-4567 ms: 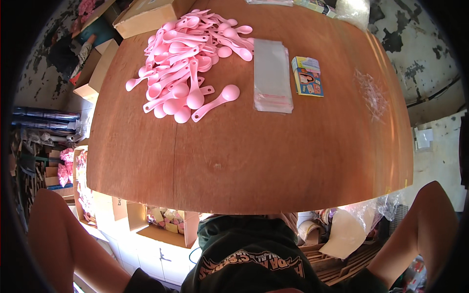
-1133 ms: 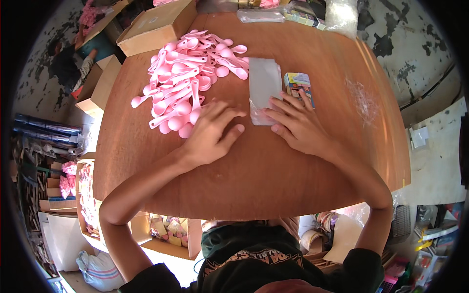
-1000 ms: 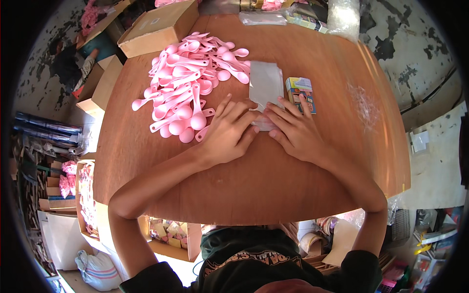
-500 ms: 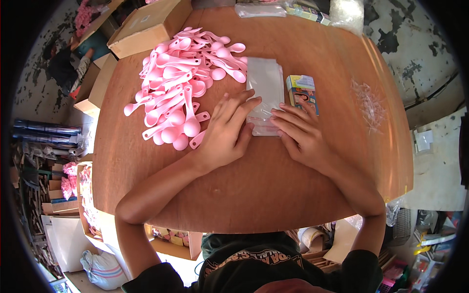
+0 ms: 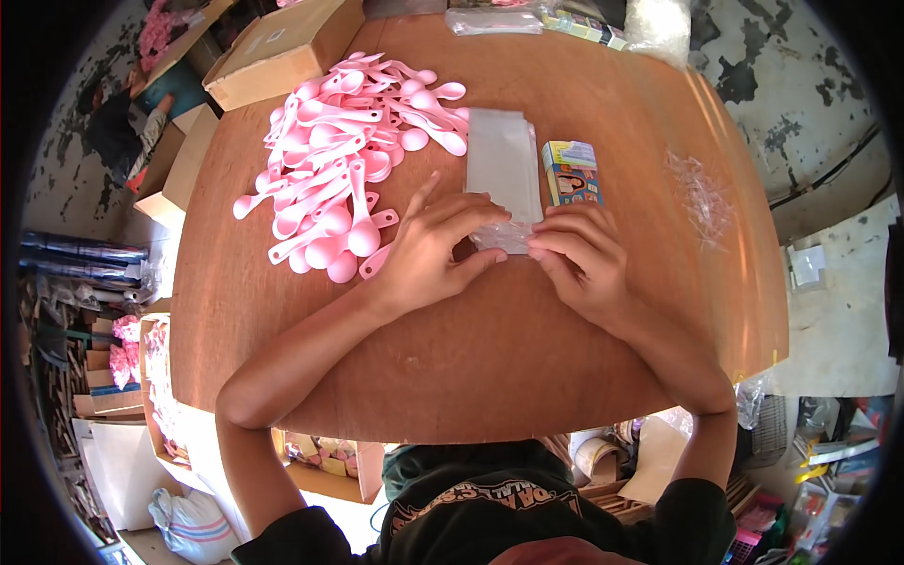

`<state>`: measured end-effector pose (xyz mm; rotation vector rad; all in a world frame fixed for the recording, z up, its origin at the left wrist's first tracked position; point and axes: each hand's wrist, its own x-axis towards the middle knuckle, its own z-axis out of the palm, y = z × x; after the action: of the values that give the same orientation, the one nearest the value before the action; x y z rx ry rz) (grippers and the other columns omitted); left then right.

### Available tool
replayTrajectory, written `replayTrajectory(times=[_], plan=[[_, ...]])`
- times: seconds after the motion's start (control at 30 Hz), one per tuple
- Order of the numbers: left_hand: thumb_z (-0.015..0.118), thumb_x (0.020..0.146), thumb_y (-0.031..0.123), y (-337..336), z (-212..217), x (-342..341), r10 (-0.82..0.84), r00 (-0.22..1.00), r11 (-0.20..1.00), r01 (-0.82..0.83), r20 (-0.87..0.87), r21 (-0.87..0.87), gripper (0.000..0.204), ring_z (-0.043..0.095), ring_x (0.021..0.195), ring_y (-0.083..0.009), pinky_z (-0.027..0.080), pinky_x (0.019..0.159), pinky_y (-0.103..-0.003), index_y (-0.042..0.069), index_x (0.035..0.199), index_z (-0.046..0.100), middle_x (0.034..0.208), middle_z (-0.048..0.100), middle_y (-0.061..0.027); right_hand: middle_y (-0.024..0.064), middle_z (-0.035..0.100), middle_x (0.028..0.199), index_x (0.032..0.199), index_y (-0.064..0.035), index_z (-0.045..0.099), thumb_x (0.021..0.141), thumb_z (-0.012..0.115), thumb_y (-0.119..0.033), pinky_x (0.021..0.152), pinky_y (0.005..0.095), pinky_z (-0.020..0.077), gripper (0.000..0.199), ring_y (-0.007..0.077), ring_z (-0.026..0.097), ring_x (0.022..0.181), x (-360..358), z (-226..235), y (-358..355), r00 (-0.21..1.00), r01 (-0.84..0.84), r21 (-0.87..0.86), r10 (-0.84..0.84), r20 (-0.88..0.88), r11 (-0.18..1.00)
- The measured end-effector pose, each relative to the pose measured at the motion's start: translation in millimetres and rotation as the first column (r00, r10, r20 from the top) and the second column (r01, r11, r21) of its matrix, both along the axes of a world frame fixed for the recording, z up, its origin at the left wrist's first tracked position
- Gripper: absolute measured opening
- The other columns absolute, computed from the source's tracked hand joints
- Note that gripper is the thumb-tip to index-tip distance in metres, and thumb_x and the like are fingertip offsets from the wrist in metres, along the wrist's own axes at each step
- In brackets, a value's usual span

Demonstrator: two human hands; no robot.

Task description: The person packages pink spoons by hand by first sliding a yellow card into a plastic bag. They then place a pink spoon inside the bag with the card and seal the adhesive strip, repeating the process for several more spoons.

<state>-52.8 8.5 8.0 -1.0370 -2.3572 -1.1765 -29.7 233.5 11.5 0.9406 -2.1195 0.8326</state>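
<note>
A stack of clear plastic bags [image 5: 499, 155] lies on the table in front of me. At its near end my left hand [image 5: 424, 250] holds the crinkled edge of a bag between thumb and fingers, its index finger raised. My right hand [image 5: 589, 264] pinches the same edge from the other side, fingers bent together. Left of the stack spreads a heap of pink plastic measuring spoons [image 5: 330, 137], the nearest ones close to my left hand. A small yellow and blue box [image 5: 571, 174] stands just beyond my right hand.
Thin clear plastic strips [image 5: 702, 202] lie on the right of the wooden table [image 5: 414, 377]. A cardboard box [image 5: 282, 56] sits at the back left, and a clear plastic packet [image 5: 494, 21] at the far edge. Another person [image 5: 122, 137] is at the far left.
Both hands have closed from lying spread over the stack to pinching the near edge of a bag, which is now crinkled and lifted. The view has shifted slightly.
</note>
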Motion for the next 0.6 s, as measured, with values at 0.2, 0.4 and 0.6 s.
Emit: replayTrajectory(times=[0.2,0.4,0.6], plan=[[0.075,0.08,0.005,-6,-8,-7,0.018,1.0,1.0,-0.019,0.013,0.018,0.014,0.068,0.09,-0.0206,0.036,0.106,-0.05,0.008,0.093,0.072,0.09,0.072,-0.0037,0.0073,0.069,0.096,0.098,-0.0042,0.071,0.079,0.074,-0.008,0.086,0.04,0.0454,0.02,0.0285,0.063,0.092,-11,32,29,0.947,0.106,0.151,-0.146,0.287,0.983],[0.074,0.083,0.005,-5,-5,-8,0.059,0.994,0.995,-0.066,0.092,0.079,0.011,0.066,0.081,-0.0166,0.049,0.077,-0.031,0.006,0.093,0.074,0.09,0.073,-0.0049,0.0012,0.067,0.1,0.098,-0.0094,0.072,0.079,0.073,-0.012,0.091,0.0411,0.0402,0.019,0.0236,0.059,0.098,-17,25,60,0.929,0.266,0.454,-0.351,0.114,0.85],[0.072,0.084,0.006,-5,-6,-5,0.077,0.989,0.977,-0.101,0.128,0.189,0.023,0.052,0.058,-0.0109,0.044,0.064,-0.027,0.007,0.106,0.07,0.091,0.075,-0.0061,0.0017,0.068,0.09,0.094,-0.0082,0.071,0.081,0.072,-0.01,0.087,0.0391,0.0418,0.013,0.0232,0.062,0.088,-17,27,56,0.931,0.313,0.345,-0.358,0.074,0.885]])
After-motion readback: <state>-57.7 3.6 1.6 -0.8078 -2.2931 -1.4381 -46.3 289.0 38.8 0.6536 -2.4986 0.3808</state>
